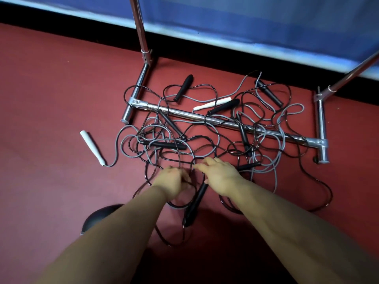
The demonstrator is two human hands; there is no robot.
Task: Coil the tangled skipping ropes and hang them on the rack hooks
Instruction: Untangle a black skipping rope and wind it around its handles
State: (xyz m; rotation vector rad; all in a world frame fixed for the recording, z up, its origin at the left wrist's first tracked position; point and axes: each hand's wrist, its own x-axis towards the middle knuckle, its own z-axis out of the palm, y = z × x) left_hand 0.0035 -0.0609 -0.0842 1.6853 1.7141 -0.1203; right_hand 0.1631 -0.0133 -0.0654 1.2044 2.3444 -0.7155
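A tangle of black and grey skipping ropes (205, 138) lies on the red floor, draped over the chrome base bar (184, 114) of the rack. Several black handles (183, 87) and two white handles (92, 147) lie among the cords. My left hand (173, 181) is closed around a black cord at the near edge of the pile. My right hand (218, 174) reaches over the cords beside it, fingers curled onto a black cord. A black handle (194, 203) lies between my forearms. The rack's hooks are out of view.
Two chrome uprights (141, 31) rise from the rack's feet (321, 128) at left and right. A blue padded mat (256, 21) lines the wall behind. A dark round object (98, 219) sits on the floor by my left forearm. Bare red floor lies to the left.
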